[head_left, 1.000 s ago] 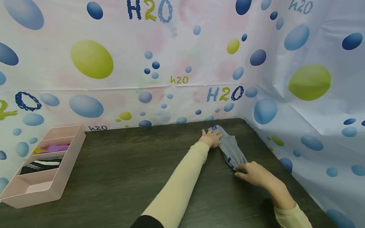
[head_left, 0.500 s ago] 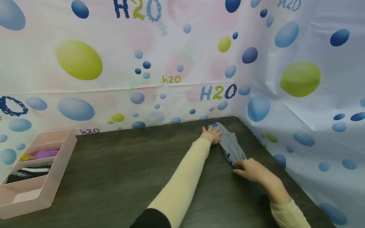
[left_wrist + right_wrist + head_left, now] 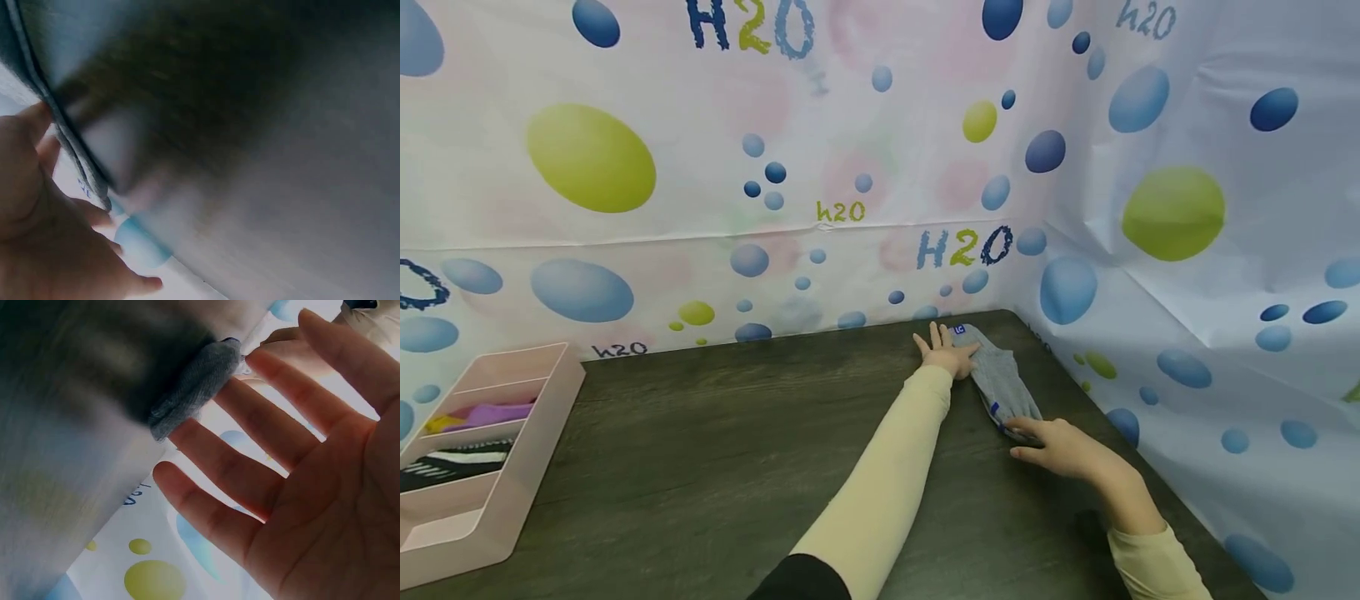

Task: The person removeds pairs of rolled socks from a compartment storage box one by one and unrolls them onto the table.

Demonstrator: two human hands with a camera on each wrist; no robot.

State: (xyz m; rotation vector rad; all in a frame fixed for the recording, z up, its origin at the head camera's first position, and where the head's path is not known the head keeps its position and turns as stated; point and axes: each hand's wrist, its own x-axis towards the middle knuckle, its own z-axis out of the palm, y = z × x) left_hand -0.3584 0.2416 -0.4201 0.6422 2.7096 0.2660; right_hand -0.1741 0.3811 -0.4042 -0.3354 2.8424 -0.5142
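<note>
A pair of grey socks with small blue marks lies flat near the table's far right corner. My left hand rests at their far end, fingers spread, the thumb side touching the fabric. The left wrist view has the layered edge of the socks beside the fingers of that hand. At the near end, my right hand touches the socks with its fingertips. Seen in the right wrist view, the right hand's fingers are straight and apart, their tips against the grey fabric.
On the left stands a pink divided box. Its compartments hold a black-and-white striped textile and purple cloth beside yellow cloth; the nearest compartment shows its bare floor. A bubble-printed curtain borders the dark table.
The view has turned slightly right, so the box sits further left. My left fingers have spread wider and shifted leftward on the socks. The right hand stays at the near end.
</note>
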